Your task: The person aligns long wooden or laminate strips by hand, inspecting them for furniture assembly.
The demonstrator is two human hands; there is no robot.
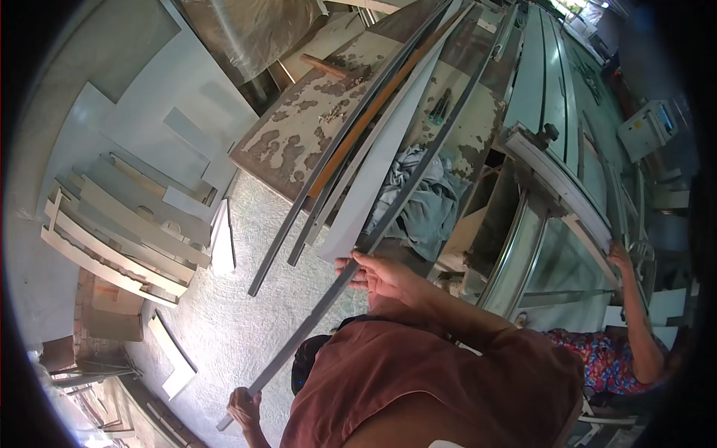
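Note:
A long, narrow dark grey strip runs diagonally from the lower left up over the worktable. My left hand is closed around it near its lower end. Farther up, my right hand holds the same strip, thumb on top and fingers underneath. Beyond my right hand the strip passes over a crumpled grey cloth on the table. Beside it lie a white strip, a brown strip and another dark grey strip, their ends jutting past the table edge.
The worktable has a worn, blotchy top, with a wooden-handled tool on it. Pale boards lean at left. On the right, a co-worker's hand touches a long machine rail. An L-shaped offcut lies on the floor.

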